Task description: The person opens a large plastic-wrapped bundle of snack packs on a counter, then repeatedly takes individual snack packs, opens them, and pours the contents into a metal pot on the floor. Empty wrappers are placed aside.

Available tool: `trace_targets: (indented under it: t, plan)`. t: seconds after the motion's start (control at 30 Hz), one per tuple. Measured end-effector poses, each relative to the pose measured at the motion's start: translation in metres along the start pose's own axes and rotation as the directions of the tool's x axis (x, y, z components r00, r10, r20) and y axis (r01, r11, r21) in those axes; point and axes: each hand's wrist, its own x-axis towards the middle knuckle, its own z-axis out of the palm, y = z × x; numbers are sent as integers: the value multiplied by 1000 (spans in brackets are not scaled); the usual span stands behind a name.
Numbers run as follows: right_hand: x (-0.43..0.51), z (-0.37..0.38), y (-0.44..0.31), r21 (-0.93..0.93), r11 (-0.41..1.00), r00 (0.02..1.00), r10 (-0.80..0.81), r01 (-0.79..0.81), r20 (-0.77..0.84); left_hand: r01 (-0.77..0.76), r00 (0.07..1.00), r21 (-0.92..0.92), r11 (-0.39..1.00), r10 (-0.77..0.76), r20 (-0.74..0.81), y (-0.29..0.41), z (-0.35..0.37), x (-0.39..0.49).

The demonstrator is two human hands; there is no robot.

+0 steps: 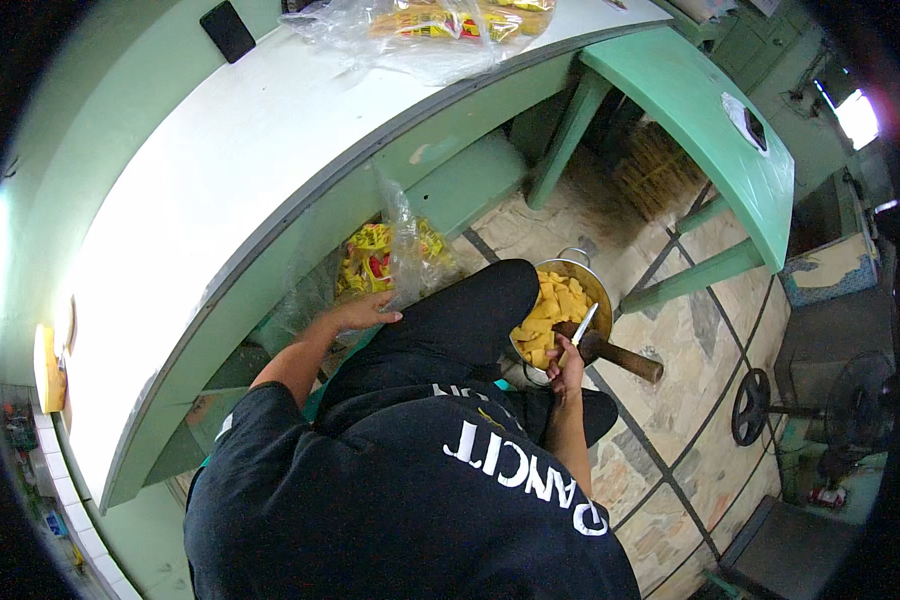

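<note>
A knife with a pale handle is held in my right hand, its blade pointing up over a metal pot. Yellow chunks of food fill much of the pot. A brown wooden pestle-like piece juts from the pot's right side, close to the knife. My left hand is bare, fingers spread, beside my left thigh and a clear plastic bag. Yellow and red printed packets lie in that bag.
Above my left side runs a long white counter with a dark phone and bagged yellow packages. A green table stands at the upper right. A black fan stands at the right on the tiled floor.
</note>
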Motion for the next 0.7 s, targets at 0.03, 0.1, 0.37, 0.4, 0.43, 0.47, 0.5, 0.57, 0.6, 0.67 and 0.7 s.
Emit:
trace_targets:
  t: [0.03, 0.1, 0.37, 0.4, 0.43, 0.47, 0.5, 0.57, 0.6, 0.67, 0.7]
  plan:
    - [-1, 2, -2, -53, 997, 998, -56, 54, -19, -80, 995, -112, 991, 72, -67, 6, 5, 3]
    - [-4, 8, -5, -162, 974, 985, -167, 157, -51, -125, 991, -273, 954, 130, 0, 19, 1, 5]
    - [-10, 3, -2, -48, 990, 987, -137, 134, -83, 148, 794, 52, 988, -150, 589, 110, -111, -18]
    - [-10, 3, -1, -51, 990, 988, -138, 134, -74, 162, 892, -203, 966, -55, 448, 88, -115, -18]
    - [-7, 4, -3, -53, 988, 987, -148, 145, -68, 140, 919, 15, 990, -136, 370, 97, -122, -15]
    - [-9, 4, -1, -68, 988, 987, -144, 139, -75, 133, 942, 234, 963, -196, 272, 107, -127, -14]
    - [-7, 2, 1, -3, 991, 989, -131, 131, -65, 132, 963, 442, 887, -220, 154, 125, -138, -10]
    - [-9, 1, 0, -110, 981, 984, -168, 162, -53, -4, 999, 224, 975, 13, -40, 179, -168, -5]
    - [-11, -2, 1, -74, 984, 984, -167, 162, -59, -75, 977, 220, 973, 116, -182, 207, -187, 4]
    - [-8, -7, 5, -102, 982, 974, -174, 160, -147, -193, 868, 209, 959, 266, -419, 246, -218, 35]
    - [-10, -2, 4, -46, 985, 979, -170, 165, -109, -230, 798, 201, 952, 303, -521, 259, -238, 48]
